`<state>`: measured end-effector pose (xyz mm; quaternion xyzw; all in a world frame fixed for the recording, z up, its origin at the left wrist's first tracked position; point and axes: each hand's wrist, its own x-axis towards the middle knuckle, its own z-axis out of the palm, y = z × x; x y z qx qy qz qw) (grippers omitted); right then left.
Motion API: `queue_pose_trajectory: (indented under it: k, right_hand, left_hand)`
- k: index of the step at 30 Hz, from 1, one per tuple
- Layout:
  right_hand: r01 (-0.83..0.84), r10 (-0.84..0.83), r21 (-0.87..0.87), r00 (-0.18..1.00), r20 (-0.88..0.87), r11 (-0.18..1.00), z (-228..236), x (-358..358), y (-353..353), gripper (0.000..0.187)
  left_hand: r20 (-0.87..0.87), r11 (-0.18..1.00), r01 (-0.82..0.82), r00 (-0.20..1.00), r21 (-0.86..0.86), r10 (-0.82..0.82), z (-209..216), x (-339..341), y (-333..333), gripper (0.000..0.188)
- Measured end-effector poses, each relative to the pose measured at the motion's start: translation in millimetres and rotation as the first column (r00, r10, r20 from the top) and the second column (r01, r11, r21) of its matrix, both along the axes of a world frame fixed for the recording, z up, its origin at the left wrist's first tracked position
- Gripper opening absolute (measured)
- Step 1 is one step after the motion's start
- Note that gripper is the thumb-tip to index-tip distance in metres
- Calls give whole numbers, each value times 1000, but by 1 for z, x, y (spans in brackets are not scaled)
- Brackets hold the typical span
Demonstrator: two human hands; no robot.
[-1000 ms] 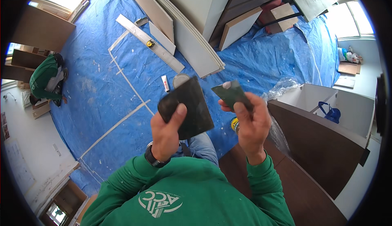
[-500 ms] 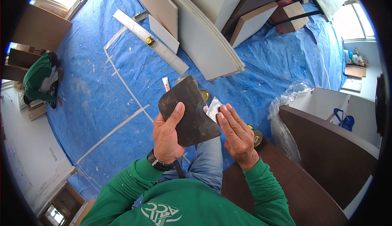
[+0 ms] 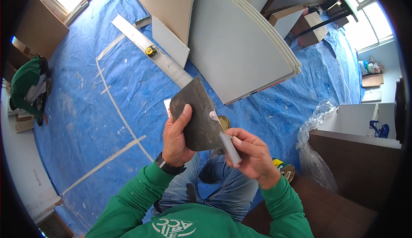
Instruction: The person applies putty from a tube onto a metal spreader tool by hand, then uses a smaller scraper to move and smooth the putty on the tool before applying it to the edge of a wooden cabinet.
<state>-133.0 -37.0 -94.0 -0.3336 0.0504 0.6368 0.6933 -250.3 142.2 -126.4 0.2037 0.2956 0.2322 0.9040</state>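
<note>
My left hand (image 3: 175, 142) grips a dark, flat mixing plate (image 3: 198, 124), thumb on top and fingers underneath. A small dab of pale pink paste (image 3: 213, 116) sits near the plate's right edge. In my right hand (image 3: 254, 155) is a small light-coloured spreader (image 3: 231, 148), pinched between thumb and fingers. It is tilted just below the dab, with its upper end at the plate's right edge. Behind the plate, a white tube (image 3: 168, 105) and a round golden tin (image 3: 224, 122) show only in part.
On the blue sheet (image 3: 141, 92) lies a metal straightedge (image 3: 165, 64) bearing a yellow tape measure (image 3: 150, 50). Pale panels (image 3: 244, 40) stand ahead. A yellow-green can (image 3: 285, 169) and brown board (image 3: 339, 160) are at right. A co-worker (image 3: 28, 83) crouches far left.
My right hand has turned and lowered the spreader from beside the dab. The tilted spreader now shows narrower. My view has shifted, and more of my legs shows.
</note>
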Motion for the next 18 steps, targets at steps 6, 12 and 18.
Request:
queue_pose_trajectory:
  k: [6, 12, 18]
  right_hand:
    - [407, -344, -206, 895, 282, 890, -76, -19, 23, 24]
    - [216, -214, -35, 975, 53, 976, -86, -31, -13, 25]
    - [437, -314, -325, 876, 367, 839, -70, -47, 19, 26]
  left_hand:
    - [126, 991, 105, 985, 88, -116, -56, -1, -20, 32]
    - [167, 995, 97, 982, -33, -90, -78, -9, -18, 34]
    - [148, 951, 307, 940, 34, -308, -75, -25, -42, 36]
